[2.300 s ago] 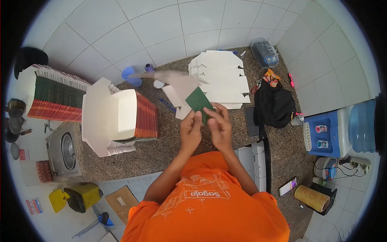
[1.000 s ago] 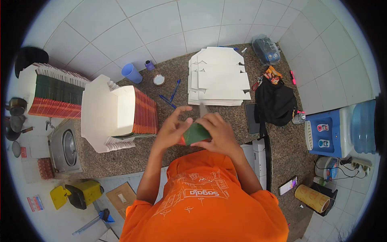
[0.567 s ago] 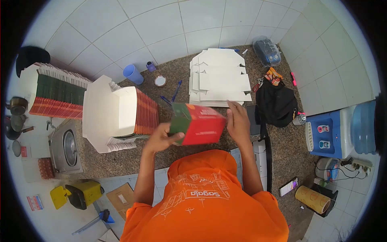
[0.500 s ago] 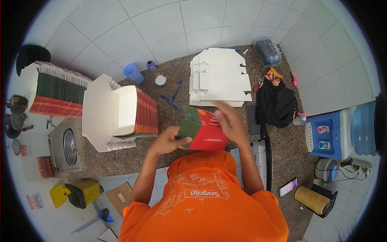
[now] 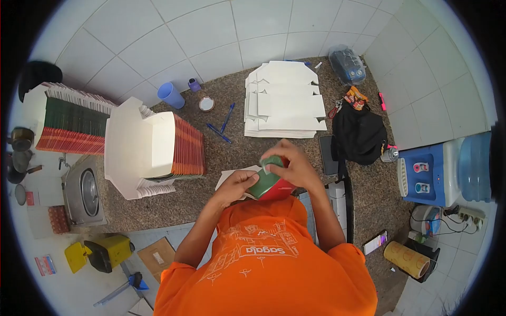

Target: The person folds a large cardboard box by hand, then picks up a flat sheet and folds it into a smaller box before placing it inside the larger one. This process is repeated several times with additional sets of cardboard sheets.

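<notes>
Speckled counter behind red-green carton between left fingers and right fingers

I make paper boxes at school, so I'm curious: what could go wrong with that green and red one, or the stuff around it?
The green-and-red carton might crease or tear where the right hand grips its green end. The left hand could bump the nested cartons nearby. The dark flat device lies close to the right hand, so it might get nudged.
</notes>
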Demonstrator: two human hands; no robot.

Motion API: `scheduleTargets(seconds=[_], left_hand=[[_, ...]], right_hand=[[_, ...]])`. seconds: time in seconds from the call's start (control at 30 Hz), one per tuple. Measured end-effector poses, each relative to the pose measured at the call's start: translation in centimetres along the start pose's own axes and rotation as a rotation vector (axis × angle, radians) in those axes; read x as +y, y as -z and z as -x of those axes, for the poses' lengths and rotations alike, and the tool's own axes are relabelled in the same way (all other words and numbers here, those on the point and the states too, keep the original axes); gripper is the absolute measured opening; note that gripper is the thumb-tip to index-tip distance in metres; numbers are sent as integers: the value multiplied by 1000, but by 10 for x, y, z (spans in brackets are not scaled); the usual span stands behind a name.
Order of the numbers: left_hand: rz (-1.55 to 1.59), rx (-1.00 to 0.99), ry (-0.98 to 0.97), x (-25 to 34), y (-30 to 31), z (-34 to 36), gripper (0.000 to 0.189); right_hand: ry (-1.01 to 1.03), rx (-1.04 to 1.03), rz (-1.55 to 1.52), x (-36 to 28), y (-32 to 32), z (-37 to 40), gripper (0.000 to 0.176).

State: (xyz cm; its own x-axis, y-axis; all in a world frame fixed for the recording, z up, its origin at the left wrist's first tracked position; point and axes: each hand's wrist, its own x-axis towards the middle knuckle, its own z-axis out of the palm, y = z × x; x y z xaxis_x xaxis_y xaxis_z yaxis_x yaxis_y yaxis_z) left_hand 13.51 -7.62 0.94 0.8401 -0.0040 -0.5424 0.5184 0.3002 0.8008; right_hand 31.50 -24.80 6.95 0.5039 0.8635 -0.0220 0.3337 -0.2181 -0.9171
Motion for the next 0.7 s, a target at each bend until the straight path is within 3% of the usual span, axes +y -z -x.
scheduleTargets(seconds=[0.07, 0.13, 0.17, 0.23, 0.27, 0.33, 0.37, 0.43, 0.47, 0.63, 0.7], left_hand=[[-94, -14, -69, -1, 0, 2, 28], [-26, 57, -108, 13, -12, 11, 26], [-28, 57, -109, 20, -14, 14, 26], [6, -123, -115, 28, -14, 20, 23], [10, -118, -114, 26, -13, 19, 23], [10, -10, -170, 28, -10, 12, 25], [10, -6, -172, 31, -11, 10, 25], [702, 345, -362, 48, -18, 7, 32], [776, 378, -450, 51, -19, 5, 33], [858, 588, -508, 46, -46, -18, 25], [738, 554, -660, 31, -46, -32, 24]], right_hand=[[-29, -121, -57, 2, -3, -2, 22], [219, -114, -149, 15, -13, -4, 19], [221, -113, -149, 15, -14, -5, 19], [372, -41, 52, 10, -22, -3, 17], [372, -48, 50, 8, -30, -2, 17], [495, 417, 156, 3, -45, 1, 11], [499, 415, 154, 5, -49, 8, 11], [482, 431, -2, 12, -58, 22, 14], [537, 366, 61, 16, -64, 23, 21], [624, 416, 194, 18, -73, -2, 34], [492, 471, 247, 14, -67, -14, 36]])
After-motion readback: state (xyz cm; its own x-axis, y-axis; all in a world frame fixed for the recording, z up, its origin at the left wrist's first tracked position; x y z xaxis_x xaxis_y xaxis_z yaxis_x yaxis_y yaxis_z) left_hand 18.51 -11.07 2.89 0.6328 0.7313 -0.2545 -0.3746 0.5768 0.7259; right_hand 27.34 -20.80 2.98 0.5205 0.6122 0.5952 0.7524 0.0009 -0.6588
